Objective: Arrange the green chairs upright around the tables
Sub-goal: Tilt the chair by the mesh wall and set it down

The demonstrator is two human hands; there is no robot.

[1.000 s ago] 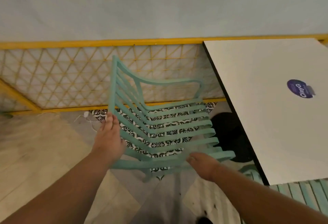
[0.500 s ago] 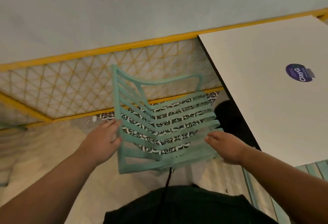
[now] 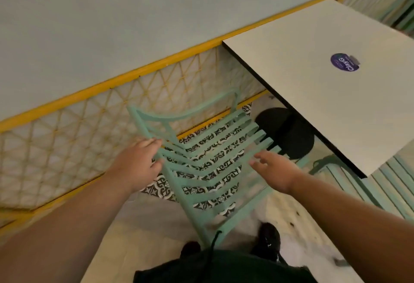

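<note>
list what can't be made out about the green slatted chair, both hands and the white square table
Head view:
- Green slatted chair: legs hidden under its seat and the dark clothing.
- Left hand: blurred; grip on the backrest unclear.
- Right hand: blurred; contact with the seat unclear.
- White square table: far side cut off by the right edge.
- Purple round sticker: small print unreadable.

- The green chair [image 3: 179, 193] is smeared by blur, and its near end is hidden behind the person's dark clothing [image 3: 224, 267].
- Blur hides whether the left hand [image 3: 136, 166] grips the chair's side rail.
- The table [image 3: 313, 103] runs off the right edge and covers part of its black base [image 3: 289, 132].
- The sticker [image 3: 344, 62] has small print too small to read.
</note>
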